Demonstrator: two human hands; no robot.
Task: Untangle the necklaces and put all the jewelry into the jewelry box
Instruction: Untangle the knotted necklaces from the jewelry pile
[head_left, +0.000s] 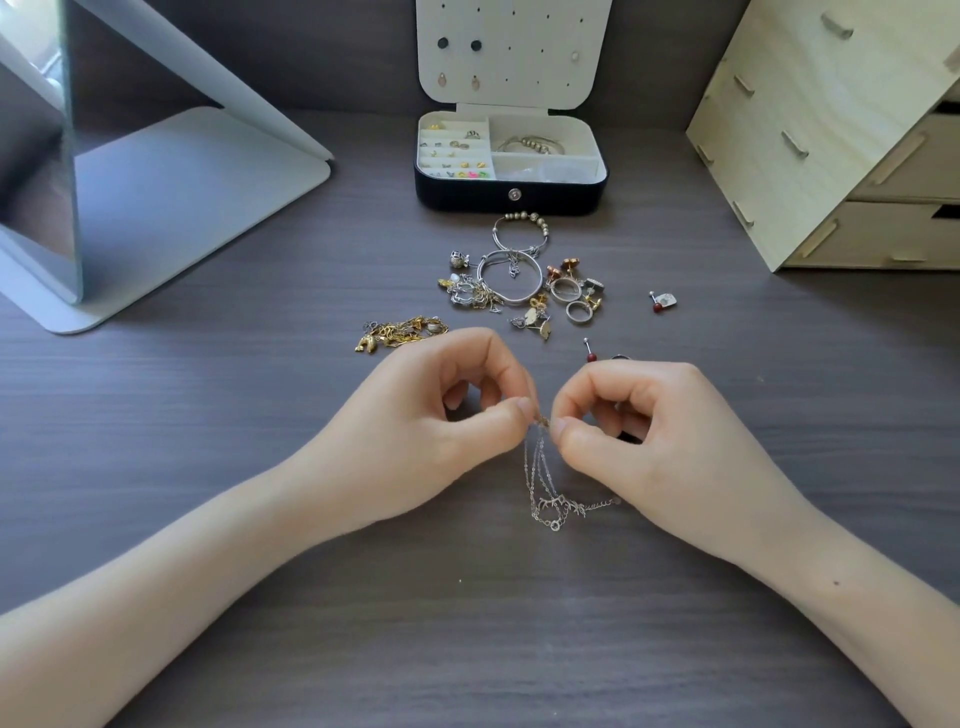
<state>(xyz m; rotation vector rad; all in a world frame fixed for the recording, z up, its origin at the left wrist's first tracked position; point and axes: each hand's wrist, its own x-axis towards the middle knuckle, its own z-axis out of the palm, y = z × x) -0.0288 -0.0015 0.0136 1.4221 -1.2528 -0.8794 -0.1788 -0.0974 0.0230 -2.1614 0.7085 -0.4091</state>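
Together, hands (431, 415) (654, 431) pinch necklace (558, 503) (silver).

silver chain (540, 470) dangling, tangled | jewelry box (511, 195) open, behind pile (519, 283)

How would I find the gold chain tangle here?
Start at the open black jewelry box at the back of the desk. Before it lies a heap of silver bangles and rings; the gold tangle sits apart, left of it, beyond the left hand. Nothing else is a clump of yellow chain.
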